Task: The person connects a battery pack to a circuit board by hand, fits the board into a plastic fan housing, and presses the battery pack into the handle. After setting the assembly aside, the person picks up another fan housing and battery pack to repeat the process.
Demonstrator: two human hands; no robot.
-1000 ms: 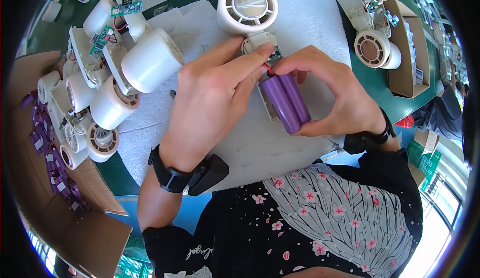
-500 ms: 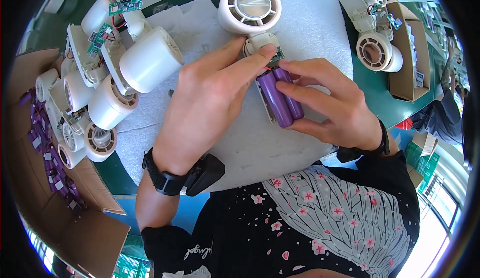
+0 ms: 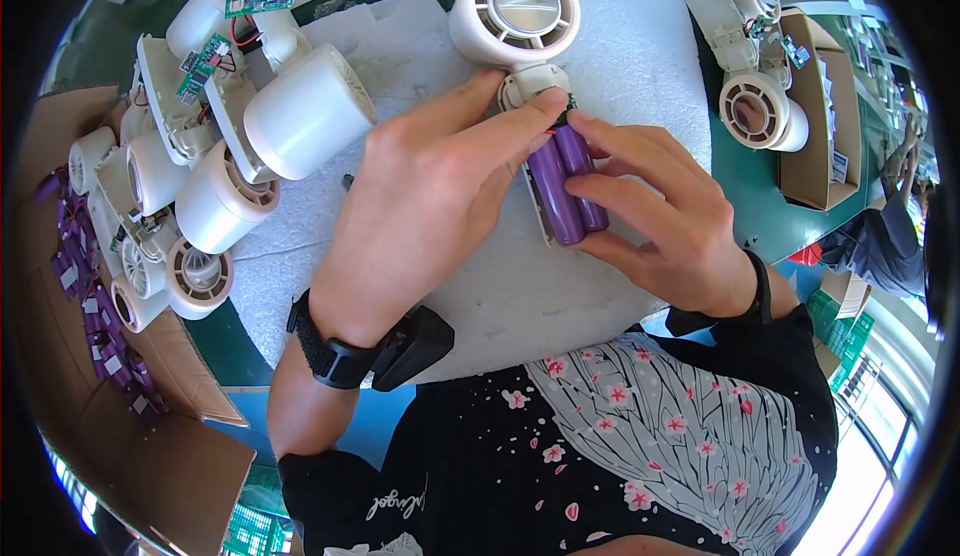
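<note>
A white handheld fan (image 3: 515,8) lies on the foam pad, its round grille at the far end and its handle open toward me. My left hand (image 3: 425,181) is closed around the neck of that handle, with the thumb pressing near a small green circuit board (image 3: 570,108), mostly hidden by fingers. Two purple battery cells (image 3: 556,188), side by side, lie over the open handle. My right hand (image 3: 665,211) grips them from the right, its fingertips along their side and near end. A bit of red wire shows at their far end.
White foam sheet (image 3: 490,306) covers the green table (image 3: 800,221). Several white fan bodies (image 3: 305,116) with dangling circuit boards are stacked at left, beside a cardboard box (image 3: 190,471) containing purple battery packs (image 3: 100,326). At right stand more fan parts (image 3: 755,111) and a small carton (image 3: 825,171).
The battery cells have rolled slightly within my right hand and sit a little closer over the handle. Both hands keep their grips; the whole view has shifted slightly.
</note>
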